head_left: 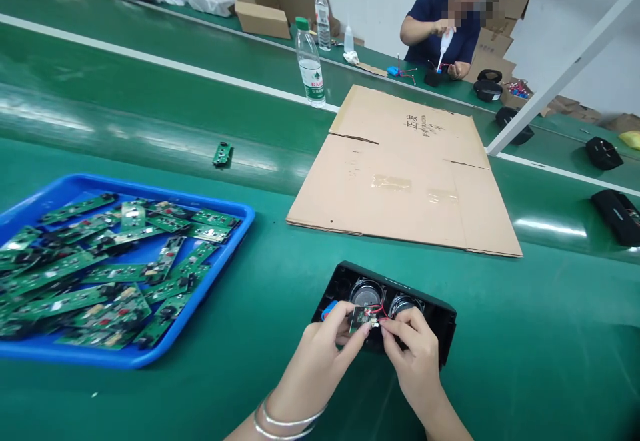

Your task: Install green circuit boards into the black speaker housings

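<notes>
A black speaker housing (345, 284) lies open in front of me, with two round speaker drivers (367, 292) inside it. Over the housing, my left hand (325, 341) pinches a small circuit board (359, 319) between thumb and fingers. My right hand (413, 344) is closed at the board's right edge, its fingertips on thin red wires (381, 310) beside a small white connector (375, 324). Whether those fingertips hold the wire or its plug is too small to make out. Something blue (329, 309) shows behind my left fingers.
To the left, a blue tray (247, 217) holds several green circuit boards. One loose board (222, 155) lies beyond it. Flattened cardboard (400, 167) and a water bottle (311, 71) are ahead. Across the bench a person (440, 27) holds a white bottle. Black housings (617, 217) stand at right.
</notes>
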{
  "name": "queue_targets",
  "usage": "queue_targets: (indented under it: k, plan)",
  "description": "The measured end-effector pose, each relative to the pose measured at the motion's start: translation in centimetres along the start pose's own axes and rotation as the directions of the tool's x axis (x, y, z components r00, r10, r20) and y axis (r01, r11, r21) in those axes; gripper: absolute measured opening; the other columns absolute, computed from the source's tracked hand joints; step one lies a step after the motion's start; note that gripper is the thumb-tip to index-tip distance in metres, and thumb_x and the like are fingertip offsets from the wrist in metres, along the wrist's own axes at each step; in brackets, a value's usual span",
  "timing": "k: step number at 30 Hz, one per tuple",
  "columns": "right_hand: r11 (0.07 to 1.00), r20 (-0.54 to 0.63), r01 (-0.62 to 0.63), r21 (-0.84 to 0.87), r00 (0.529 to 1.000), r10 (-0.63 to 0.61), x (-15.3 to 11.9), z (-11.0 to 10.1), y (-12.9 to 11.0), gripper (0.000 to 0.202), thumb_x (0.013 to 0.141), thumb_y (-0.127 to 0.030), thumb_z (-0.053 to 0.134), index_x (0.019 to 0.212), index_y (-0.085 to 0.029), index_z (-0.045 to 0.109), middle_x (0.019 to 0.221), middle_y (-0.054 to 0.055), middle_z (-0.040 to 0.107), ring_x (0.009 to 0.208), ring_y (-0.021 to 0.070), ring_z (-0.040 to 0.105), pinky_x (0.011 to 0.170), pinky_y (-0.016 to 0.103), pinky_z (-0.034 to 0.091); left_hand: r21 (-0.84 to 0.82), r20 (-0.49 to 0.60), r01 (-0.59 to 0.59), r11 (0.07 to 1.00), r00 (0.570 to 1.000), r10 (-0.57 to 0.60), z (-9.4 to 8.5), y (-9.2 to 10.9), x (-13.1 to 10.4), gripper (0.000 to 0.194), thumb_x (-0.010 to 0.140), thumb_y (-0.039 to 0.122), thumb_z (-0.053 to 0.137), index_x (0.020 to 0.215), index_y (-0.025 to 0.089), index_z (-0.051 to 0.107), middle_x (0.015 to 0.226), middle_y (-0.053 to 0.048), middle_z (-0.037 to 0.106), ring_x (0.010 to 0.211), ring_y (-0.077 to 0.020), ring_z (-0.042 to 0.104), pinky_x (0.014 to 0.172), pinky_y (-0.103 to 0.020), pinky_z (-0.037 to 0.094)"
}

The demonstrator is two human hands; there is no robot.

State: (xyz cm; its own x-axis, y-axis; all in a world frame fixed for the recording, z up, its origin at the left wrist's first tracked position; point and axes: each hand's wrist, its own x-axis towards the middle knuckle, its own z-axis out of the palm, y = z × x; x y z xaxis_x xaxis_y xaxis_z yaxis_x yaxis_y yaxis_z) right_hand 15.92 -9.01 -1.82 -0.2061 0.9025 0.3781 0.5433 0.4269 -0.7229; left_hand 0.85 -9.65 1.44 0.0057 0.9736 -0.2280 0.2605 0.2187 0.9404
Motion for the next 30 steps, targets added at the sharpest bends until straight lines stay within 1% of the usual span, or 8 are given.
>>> queue_targets:
  k: [4, 9, 12, 15, 19, 21, 26, 30]
  plan:
    - [0.997, -0.013, 0.046, -0.064, 0.999, -0.047, -0.1, 0.2, 0.1, 0.02, 0.084, -0.012, 0.045, 0.08, -0.017, 0.064, 0.068, 0.003, 0.049, 0.061, 0.0121, 0.048, 0.051, 0.024, 0.043, 0.069, -0.004, 0.009, 0.998, 1.0, -0.009, 0.0, 0.1, 0.1, 0.009, 0.077, 0.032, 0.051, 0.077, 0.023, 0.053, 0.06, 0.002, 0.069, 0.057, -0.0178, 0.068, 0.05, -0.022, 0.051]
    - [0.99, 0.02, 0.096, -0.108, 0.995, -0.094, -0.2, 0.3, 0.1, 0.02, 0.086, -0.011, 0.043, 0.079, -0.016, 0.061, 0.065, 0.002, 0.047, 0.061, 0.0124, 0.045, 0.052, 0.024, 0.04, 0.189, 0.01, -0.046, 0.981, 0.999, 0.045, 0.1, -0.1, 0.6, 0.01, 0.078, 0.031, 0.048, 0.075, 0.022, 0.052, 0.051, 0.003, 0.063, 0.045, -0.0149, 0.062, 0.041, -0.019, 0.045]
    - [0.987, 0.041, 0.108, -0.12, 0.994, -0.104, -0.3, 0.4, 0.3, 0.02, 0.085, -0.009, 0.042, 0.074, -0.016, 0.058, 0.065, 0.002, 0.045, 0.061, 0.0124, 0.042, 0.051, 0.024, 0.038, 0.259, 0.03, -0.125, 0.958, 0.992, 0.121, 0.5, -0.2, 0.7, 0.009, 0.079, 0.027, 0.046, 0.075, 0.021, 0.05, 0.053, 0.002, 0.064, 0.046, -0.0134, 0.062, 0.042, -0.017, 0.045]
    - [0.984, 0.055, 0.129, -0.122, 0.991, -0.123, -0.3, 0.3, 0.5, 0.021, 0.085, -0.008, 0.042, 0.071, -0.016, 0.055, 0.064, 0.001, 0.044, 0.062, 0.0125, 0.04, 0.052, 0.024, 0.036, 0.374, 0.048, -0.232, 0.898, 0.972, 0.231, 1.0, -0.2, 0.5, 0.012, 0.082, 0.024, 0.042, 0.078, 0.02, 0.052, 0.054, 0.001, 0.065, 0.047, -0.0139, 0.063, 0.042, -0.018, 0.044]
    - [0.981, 0.102, 0.166, -0.101, 0.983, -0.156, -0.3, 0.2, 0.4, 0.015, 0.085, -0.008, 0.044, 0.081, -0.015, 0.057, 0.068, 0.002, 0.047, 0.063, 0.0122, 0.041, 0.054, 0.024, 0.036, 0.471, 0.033, -0.309, 0.826, 0.942, 0.334, 1.0, -0.5, 0.3, 0.017, 0.084, 0.022, 0.038, 0.087, 0.019, 0.055, 0.054, 0.0, 0.065, 0.044, -0.0145, 0.062, 0.037, -0.019, 0.041]
    - [0.983, 0.111, 0.156, -0.097, 0.983, -0.145, -0.3, 0.2, 0.3, 0.014, 0.085, -0.009, 0.045, 0.081, -0.015, 0.057, 0.068, 0.002, 0.046, 0.063, 0.012, 0.041, 0.054, 0.023, 0.035, 0.433, 0.034, -0.31, 0.846, 0.944, 0.328, 0.8, -0.5, 0.3, 0.016, 0.084, 0.023, 0.039, 0.085, 0.02, 0.054, 0.056, 0.001, 0.066, 0.046, -0.014, 0.063, 0.039, -0.019, 0.042]
    - [0.986, 0.073, 0.122, -0.116, 0.991, -0.114, -0.3, 0.2, 0.2, 0.017, 0.084, -0.008, 0.044, 0.074, -0.016, 0.055, 0.066, 0.001, 0.043, 0.062, 0.012, 0.041, 0.052, 0.023, 0.035, 0.342, 0.052, -0.246, 0.907, 0.969, 0.243, 0.5, -0.1, 0.8, 0.01, 0.082, 0.025, 0.043, 0.077, 0.02, 0.05, 0.055, 0.003, 0.064, 0.047, -0.0122, 0.062, 0.043, -0.017, 0.044]
    - [0.995, 0.056, 0.08, -0.06, 0.995, -0.077, -0.3, 0.0, 0.3, 0.014, 0.084, -0.008, 0.044, 0.079, -0.016, 0.055, 0.071, 0.002, 0.044, 0.06, 0.01, 0.043, 0.051, 0.022, 0.037, 0.306, 0.033, -0.19, 0.933, 0.981, 0.189, 0.2, 0.3, 1.0, 0.01, 0.08, 0.025, 0.043, 0.075, 0.02, 0.05, 0.052, 0.004, 0.062, 0.044, -0.0111, 0.058, 0.042, -0.017, 0.042]
